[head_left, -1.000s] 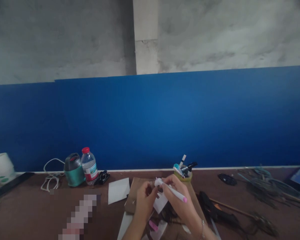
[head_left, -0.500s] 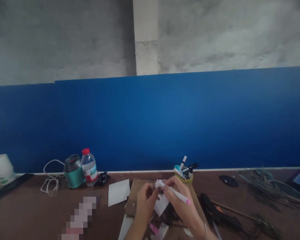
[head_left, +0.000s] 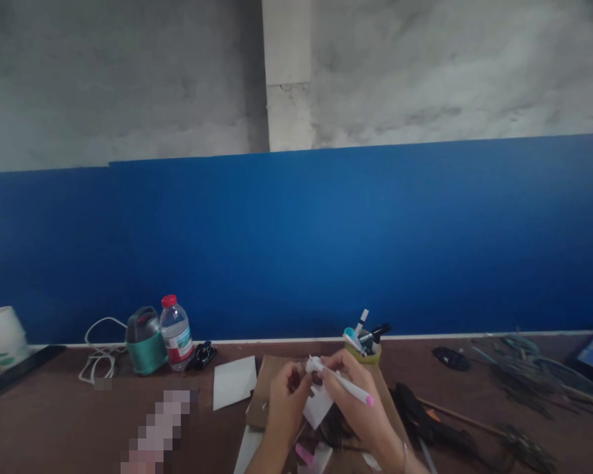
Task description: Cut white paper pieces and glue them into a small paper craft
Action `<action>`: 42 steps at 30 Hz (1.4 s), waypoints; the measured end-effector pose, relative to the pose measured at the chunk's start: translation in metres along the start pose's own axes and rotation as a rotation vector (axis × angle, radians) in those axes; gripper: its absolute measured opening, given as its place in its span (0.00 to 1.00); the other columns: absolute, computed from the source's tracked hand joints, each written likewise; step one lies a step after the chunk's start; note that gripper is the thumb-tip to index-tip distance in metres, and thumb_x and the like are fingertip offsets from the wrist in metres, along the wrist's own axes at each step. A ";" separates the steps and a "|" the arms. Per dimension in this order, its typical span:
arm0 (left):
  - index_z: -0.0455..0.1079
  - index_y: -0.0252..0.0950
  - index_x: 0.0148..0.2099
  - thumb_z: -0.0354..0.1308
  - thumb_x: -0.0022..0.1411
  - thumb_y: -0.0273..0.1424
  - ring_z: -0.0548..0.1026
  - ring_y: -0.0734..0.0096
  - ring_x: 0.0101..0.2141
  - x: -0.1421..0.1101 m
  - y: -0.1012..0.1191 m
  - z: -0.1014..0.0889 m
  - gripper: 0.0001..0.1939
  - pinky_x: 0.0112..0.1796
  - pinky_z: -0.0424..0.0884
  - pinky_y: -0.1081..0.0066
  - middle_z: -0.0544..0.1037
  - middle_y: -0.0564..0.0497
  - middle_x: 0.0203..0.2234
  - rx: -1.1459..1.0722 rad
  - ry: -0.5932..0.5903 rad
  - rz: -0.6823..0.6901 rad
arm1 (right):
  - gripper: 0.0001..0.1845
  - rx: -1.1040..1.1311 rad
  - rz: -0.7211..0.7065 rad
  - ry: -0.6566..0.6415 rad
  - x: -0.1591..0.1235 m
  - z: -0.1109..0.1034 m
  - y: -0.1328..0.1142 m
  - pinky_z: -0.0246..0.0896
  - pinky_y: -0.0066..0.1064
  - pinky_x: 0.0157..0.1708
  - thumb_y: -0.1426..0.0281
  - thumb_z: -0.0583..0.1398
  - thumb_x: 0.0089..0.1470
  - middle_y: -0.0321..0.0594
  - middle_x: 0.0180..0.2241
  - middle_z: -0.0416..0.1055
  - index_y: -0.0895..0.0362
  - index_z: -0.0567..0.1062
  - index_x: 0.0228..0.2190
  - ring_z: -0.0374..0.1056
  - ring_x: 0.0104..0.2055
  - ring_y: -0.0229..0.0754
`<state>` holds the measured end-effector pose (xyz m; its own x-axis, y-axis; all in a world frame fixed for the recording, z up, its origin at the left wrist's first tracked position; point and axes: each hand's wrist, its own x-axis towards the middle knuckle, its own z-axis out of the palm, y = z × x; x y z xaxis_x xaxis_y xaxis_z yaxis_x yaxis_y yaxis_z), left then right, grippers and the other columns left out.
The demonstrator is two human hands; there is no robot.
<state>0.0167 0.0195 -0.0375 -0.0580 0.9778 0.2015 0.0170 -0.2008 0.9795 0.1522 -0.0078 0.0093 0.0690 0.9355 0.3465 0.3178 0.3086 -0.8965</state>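
Between my hands is a small white figure (head_left: 315, 363) with pointed pink-tinted tips on top; its exact kind is unclear. My left hand (head_left: 287, 398) pinches it from the left. In my right hand (head_left: 358, 392) is a white marker pen (head_left: 352, 387) with a pink end, its tip hidden close to the figure. Below them lie a notched piece of white paper (head_left: 319, 406) and a pink pen cap (head_left: 304, 453). Brown cardboard (head_left: 271, 375) lies under the hands. Behind my right hand stands a yellow-green pen holder (head_left: 372, 357) with several markers.
White paper (head_left: 234, 382) lies left of the cardboard. Further left are a water bottle (head_left: 177, 332), a teal device (head_left: 147, 352), a white cable (head_left: 99, 359) and a white cup (head_left: 4, 337). At right are a black glue gun (head_left: 432, 421) and tangled wires (head_left: 534, 368). A blue partition (head_left: 296, 243) rises behind.
The view has shifted very slightly. My right hand and the marker pen moved a little against the figure; both hands keep the same hold.
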 end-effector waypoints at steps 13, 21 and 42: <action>0.65 0.36 0.24 0.61 0.52 0.43 0.67 0.71 0.22 0.001 -0.008 -0.001 0.17 0.26 0.59 0.73 0.68 0.55 0.16 0.018 0.006 0.009 | 0.04 -0.015 -0.006 0.000 0.002 -0.001 -0.002 0.56 0.27 0.25 0.68 0.58 0.50 0.33 0.22 0.70 0.55 0.70 0.26 0.64 0.24 0.39; 0.65 0.36 0.24 0.61 0.52 0.42 0.67 0.71 0.22 0.001 -0.005 0.001 0.15 0.26 0.60 0.73 0.67 0.56 0.17 -0.041 -0.012 0.022 | 0.05 0.018 -0.013 0.013 0.000 -0.001 -0.004 0.57 0.28 0.25 0.67 0.58 0.50 0.33 0.22 0.69 0.55 0.69 0.26 0.63 0.24 0.39; 0.64 0.36 0.24 0.62 0.50 0.43 0.66 0.73 0.20 0.001 -0.004 0.001 0.16 0.24 0.59 0.74 0.68 0.56 0.16 -0.065 -0.018 -0.018 | 0.06 0.021 0.017 0.014 0.002 -0.001 -0.005 0.57 0.27 0.24 0.65 0.59 0.50 0.33 0.21 0.69 0.55 0.70 0.26 0.63 0.24 0.39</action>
<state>0.0171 0.0217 -0.0414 -0.0397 0.9821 0.1843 -0.0485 -0.1861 0.9813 0.1514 -0.0074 0.0146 0.0870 0.9381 0.3352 0.2965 0.2968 -0.9077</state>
